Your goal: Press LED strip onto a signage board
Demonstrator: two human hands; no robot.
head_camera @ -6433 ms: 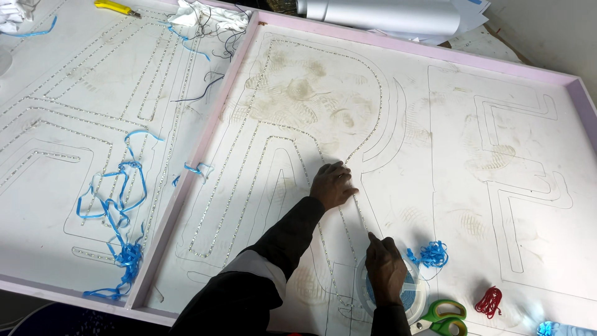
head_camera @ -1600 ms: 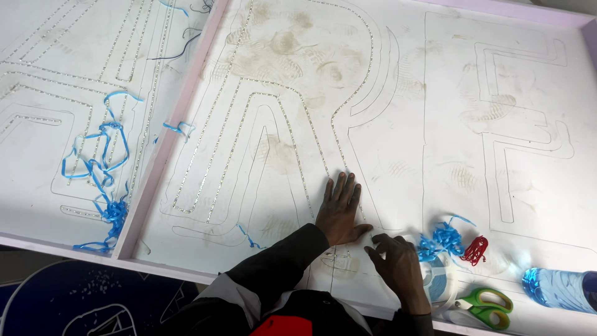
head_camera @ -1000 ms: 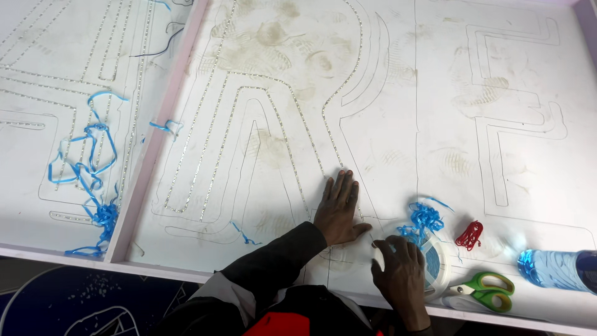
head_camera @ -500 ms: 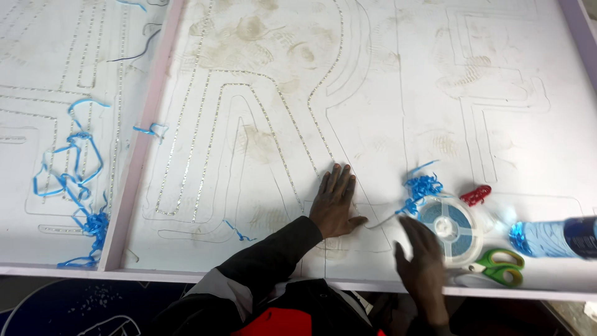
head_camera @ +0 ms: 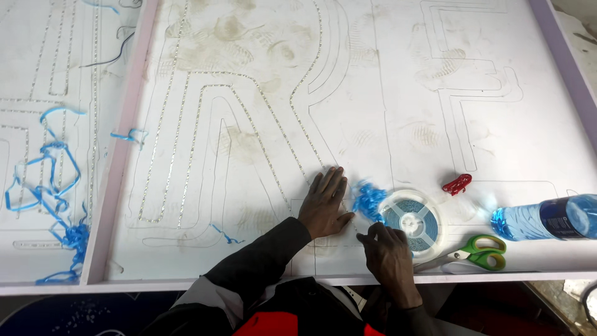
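Both your hands work at lower centre: left hand (head_camera: 324, 205) spread flat on the LED strip (head_camera: 273, 124), right hand (head_camera: 388, 252) pinching its end beside the reel (head_camera: 410, 219); press next.

right hand (head_camera: 388, 252) now off the strip reel (head_camera: 410, 219) and down beside the left hand (head_camera: 324, 204), blue bottle (head_camera: 547, 218) further into view, green-handled scissors (head_camera: 469, 254) nearer the reel

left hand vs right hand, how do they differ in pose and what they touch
The left hand lies flat, fingers spread, palm down on the white panel. The right hand is curled, its fingertips pinched close beside the strip reel and blue tangle. Both rest low on the same panel.
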